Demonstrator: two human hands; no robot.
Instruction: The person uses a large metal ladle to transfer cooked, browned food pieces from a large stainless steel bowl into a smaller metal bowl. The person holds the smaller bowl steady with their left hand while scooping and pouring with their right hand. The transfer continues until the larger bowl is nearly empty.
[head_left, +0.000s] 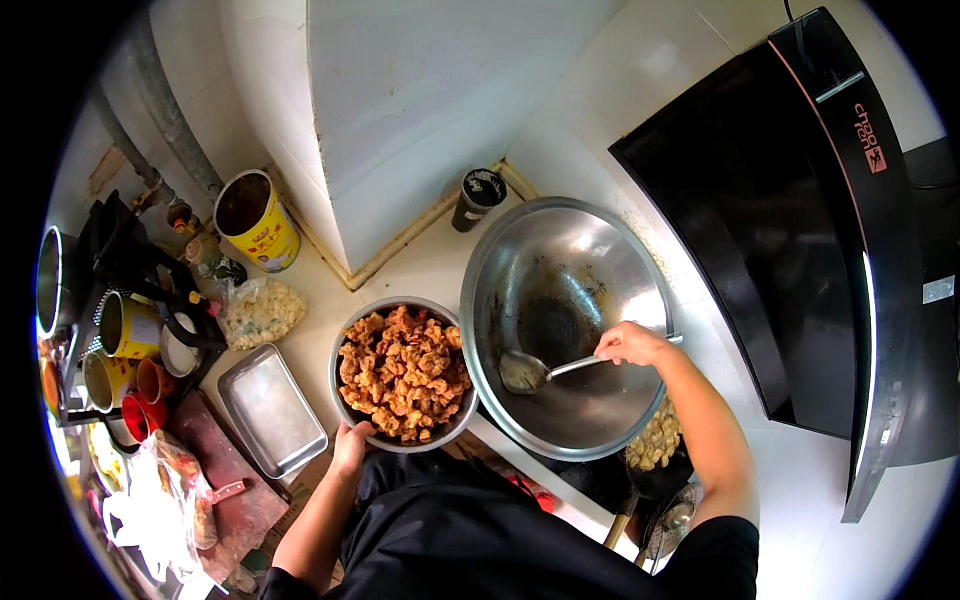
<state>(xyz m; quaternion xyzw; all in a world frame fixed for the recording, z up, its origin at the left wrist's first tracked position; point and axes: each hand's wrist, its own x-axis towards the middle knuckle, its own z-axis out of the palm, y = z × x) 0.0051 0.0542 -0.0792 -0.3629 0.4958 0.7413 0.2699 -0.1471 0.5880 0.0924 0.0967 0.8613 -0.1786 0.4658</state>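
Note:
A round steel bowl (337, 382) heaped with fried, battered pieces (405, 367) stands in front of me. My left hand (352, 442) grips its near-left rim, thumb on top and fingers hidden below. To the right of the bowl sits a large, wide steel basin (487, 247), its inside browned and dark at the bottom. My right hand (628, 345) reaches over the basin and holds the metal handle of a spatula (525, 373). The spatula's blade lies against the basin's lower left inner wall. No food pieces show inside the basin.
A rectangular metal tray (270, 412) lies left of the bowl, beside a chopping board (247, 517) with a knife (225, 491). Behind are a bag of pale pieces (262, 311), a yellow tin (259, 225) and a dark canister (478, 199). A black range hood (750, 225) juts in at right.

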